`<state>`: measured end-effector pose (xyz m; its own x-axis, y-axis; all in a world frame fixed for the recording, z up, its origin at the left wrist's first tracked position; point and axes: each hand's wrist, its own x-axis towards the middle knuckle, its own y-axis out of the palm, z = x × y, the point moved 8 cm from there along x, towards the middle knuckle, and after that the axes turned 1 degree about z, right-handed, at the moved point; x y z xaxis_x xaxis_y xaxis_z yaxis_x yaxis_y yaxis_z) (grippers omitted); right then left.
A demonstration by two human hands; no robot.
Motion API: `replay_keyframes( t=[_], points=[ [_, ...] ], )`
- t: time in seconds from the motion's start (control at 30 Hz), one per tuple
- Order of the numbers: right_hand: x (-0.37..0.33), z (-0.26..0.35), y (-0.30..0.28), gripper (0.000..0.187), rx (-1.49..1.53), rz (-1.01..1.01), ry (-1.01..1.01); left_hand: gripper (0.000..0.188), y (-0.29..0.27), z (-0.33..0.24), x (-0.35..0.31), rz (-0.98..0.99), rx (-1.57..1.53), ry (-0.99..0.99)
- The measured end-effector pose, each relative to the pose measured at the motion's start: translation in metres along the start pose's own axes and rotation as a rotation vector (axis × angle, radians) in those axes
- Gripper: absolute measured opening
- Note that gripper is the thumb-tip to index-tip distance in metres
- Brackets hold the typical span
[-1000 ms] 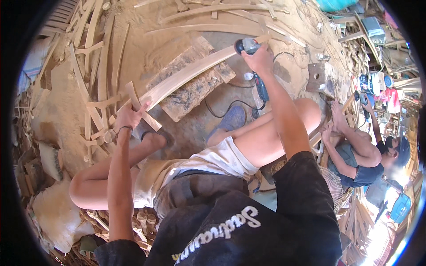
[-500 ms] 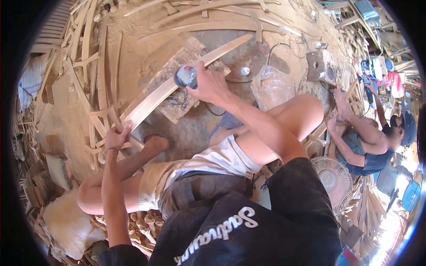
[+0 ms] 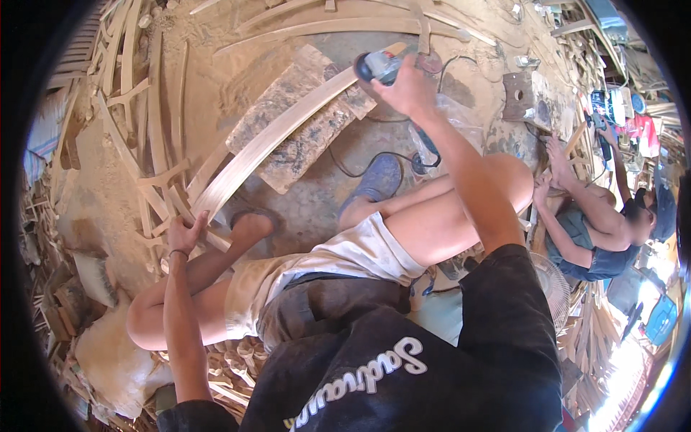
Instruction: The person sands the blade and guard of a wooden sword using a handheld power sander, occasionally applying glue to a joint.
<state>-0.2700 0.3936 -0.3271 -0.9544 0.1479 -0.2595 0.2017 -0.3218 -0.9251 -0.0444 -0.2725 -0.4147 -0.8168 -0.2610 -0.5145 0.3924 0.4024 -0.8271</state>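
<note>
A long, curved, pale wooden slat (image 3: 277, 133) lies slantwise across a stained wooden block (image 3: 284, 173). My left hand (image 3: 187, 235) is closed on the slat's near left end, with the thumb along it. In my right hand (image 3: 412, 92) is a grey angle grinder (image 3: 383, 66) with a round disc. The grinder is over the slat's far right part and hides some of it. Whether the disc touches the wood, I cannot tell.
Curved wooden pieces (image 3: 155, 108) lie to the left and along the far side. A dark cord (image 3: 345, 171) runs past my blue shoe (image 3: 381, 176). Right of me are a clear plastic bag (image 3: 461, 119), a fan (image 3: 553, 288) and a seated person (image 3: 586, 234) handling a tool.
My right hand has carried the grinder up and to the right along the slat, toward its far end. My left hand stays at the near end, shifted slightly.
</note>
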Motion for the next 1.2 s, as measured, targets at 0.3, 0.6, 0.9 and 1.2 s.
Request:
replay_keyframes(
  t=[0.3,0.6,0.9,1.2],
  points=[
    [0.035,-0.063,-0.032,0.094,0.004,-0.167,0.135,0.093,0.003,0.001,0.016,0.024,-0.003,0.031],
    [-0.073,0.089,0.029,0.083,0.053,0.080,-0.386,0.095,-0.012,0.028,0.001,0.046,-0.019,0.052],
    [0.005,-0.006,-0.007,0.092,-0.019,0.005,0.007,0.097,-0.013,0.013,-0.002,0.064,0.016,0.076],
    [0.050,-0.096,-0.030,0.105,0.011,-0.099,0.242,0.100,-0.009,0.033,0.005,0.049,0.038,0.061]
  ],
)
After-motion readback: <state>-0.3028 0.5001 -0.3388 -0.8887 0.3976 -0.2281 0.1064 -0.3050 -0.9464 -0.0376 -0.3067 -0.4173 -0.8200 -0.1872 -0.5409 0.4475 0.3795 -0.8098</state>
